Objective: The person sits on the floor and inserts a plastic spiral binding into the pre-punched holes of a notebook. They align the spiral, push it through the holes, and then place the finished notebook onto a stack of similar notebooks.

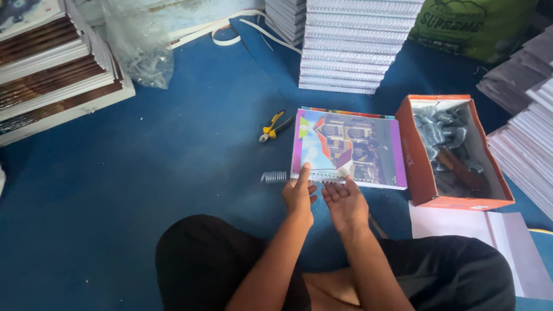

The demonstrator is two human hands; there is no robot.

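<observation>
Cardboard box (419, 167), orange, lies at three o'clock of the notebook (348, 148); left hand (299, 193) pinches its wire spiral (275, 176), right hand (344, 201) open, palm up.

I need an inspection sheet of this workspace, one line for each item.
Surface: blue floor covering, person sits cross-legged on it.
Job's things: notebook with colourful cover lies flat; wire spiral sticks out past its near-left corner.
Clutter: yellow-handled pliers; orange box of metal coils; clear plastic bag; white sheets.
Hands: left hand touches the notebook's near edge; right hand palm up beside it, fingertips at the edge.
Cables: nothing seen; only a white strap.
Surroundings: stacks of notebooks, green sack.
</observation>
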